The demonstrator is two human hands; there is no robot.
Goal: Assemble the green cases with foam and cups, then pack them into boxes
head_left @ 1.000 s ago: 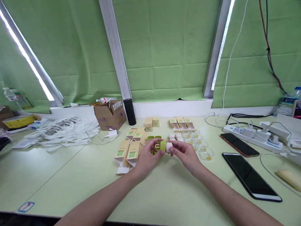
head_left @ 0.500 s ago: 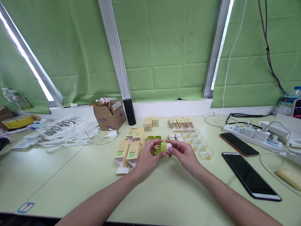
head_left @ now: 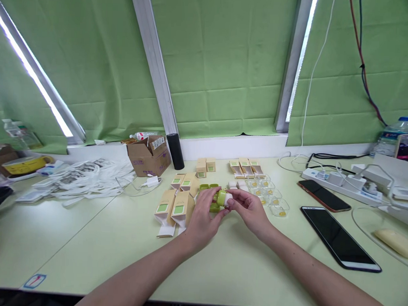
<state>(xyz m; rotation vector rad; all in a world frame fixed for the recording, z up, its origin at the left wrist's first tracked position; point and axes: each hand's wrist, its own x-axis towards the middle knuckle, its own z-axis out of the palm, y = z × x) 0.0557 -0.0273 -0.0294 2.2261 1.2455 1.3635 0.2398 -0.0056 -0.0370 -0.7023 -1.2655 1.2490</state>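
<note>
Over tbl (head_left: 240, 270), my L hand (head_left: 203, 221) grips a green case (head_left: 220, 198), R hand (head_left: 250, 211) pinches the white piece (head_left: 228, 199) at its end. Case is btwn tan boxes (head_left: 181, 202) (L) & clear trays (head_left: 279, 208) (R). Farther back: brown carton (head_left: 149, 162), blk cylinder (head_left: 175, 151) beside it.

Curtains (head_left: 220, 73): green, creased, hanging in broad panels
Frames (head_left: 154, 57): grey bars slanting between panels
Light (head_left: 30, 66): white strips along the bars, left and right
Ledge (head_left: 220, 150): white, running below the curtains
Tabletop (head_left: 240, 270): pale green, seamed at left

Bare hands (head_left: 203, 219), bare wrists (head_left: 185, 242) and slender bare forearms (head_left: 148, 270).
</note>
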